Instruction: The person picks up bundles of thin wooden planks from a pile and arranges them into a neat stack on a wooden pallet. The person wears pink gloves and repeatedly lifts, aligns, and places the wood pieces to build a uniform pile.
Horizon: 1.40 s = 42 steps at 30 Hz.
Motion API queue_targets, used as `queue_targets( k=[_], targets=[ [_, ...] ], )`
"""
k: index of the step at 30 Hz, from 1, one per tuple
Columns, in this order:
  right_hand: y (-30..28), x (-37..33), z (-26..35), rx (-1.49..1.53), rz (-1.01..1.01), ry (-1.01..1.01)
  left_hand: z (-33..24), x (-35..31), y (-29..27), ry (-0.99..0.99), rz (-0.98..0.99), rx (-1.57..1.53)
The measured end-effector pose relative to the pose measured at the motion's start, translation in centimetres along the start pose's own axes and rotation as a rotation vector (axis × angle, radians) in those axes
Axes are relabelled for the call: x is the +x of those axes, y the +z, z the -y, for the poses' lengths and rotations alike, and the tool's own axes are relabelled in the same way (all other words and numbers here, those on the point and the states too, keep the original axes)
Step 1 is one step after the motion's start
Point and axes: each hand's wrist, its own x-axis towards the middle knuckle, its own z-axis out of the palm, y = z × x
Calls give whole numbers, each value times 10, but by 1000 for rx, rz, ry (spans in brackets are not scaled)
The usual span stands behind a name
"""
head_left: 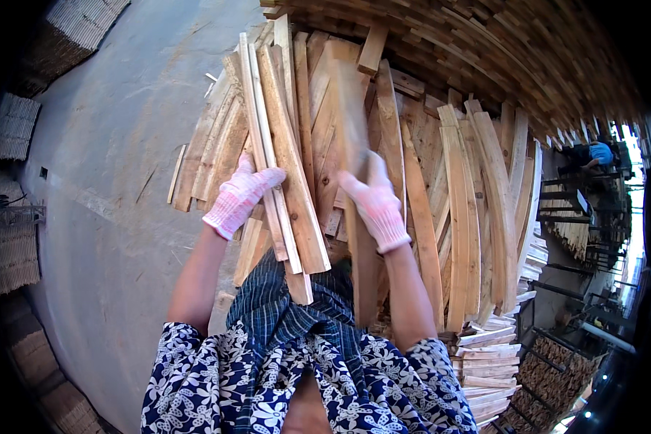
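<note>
My left hand (pixel 242 194), in a pink and white knitted glove, is closed round narrow wooden slats (pixel 262 137) held lengthwise in front of me. Right beside them lies a wider wooden plank (pixel 294 173), its near end close to my lap; whether the fingers also hold it is hidden. On the other side, my right hand (pixel 377 206), gloved alike, grips a long wooden board (pixel 349 123) by its edge. Motion blurs both that hand and the board. Beneath and around them spreads a heap of loose planks (pixel 459 217).
A tall stack of boards (pixel 484 58) rises behind the heap on the right. Short pieces (pixel 490 362) are piled at lower right. Grey concrete floor (pixel 116 181) stretches left, with bundled wood stacks (pixel 11 239) along its edge. Far right, a person in blue (pixel 599 154) bends near dark metal frames.
</note>
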Motion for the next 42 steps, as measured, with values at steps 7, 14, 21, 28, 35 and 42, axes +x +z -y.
queue_targets(
  k=[7,14,21,28,35,42],
  targets=[
    [-39,28,-84,-397,-407,2,-25,-18,13,-59,78,-170],
    [3,43,-46,-918,-374,151,11,-6,13,4,47,-390],
    [-7,61,-52,-772,-343,179,18,6,7,41,110,-396],
    [-10,63,-47,-568,-325,211,34,16,6,64,116,-430],
    [28,104,-48,-354,-269,-16,35,7,6,21,107,-435],
    [13,84,-26,-426,-222,-4,0,-17,3,3,188,-548]
  ],
)
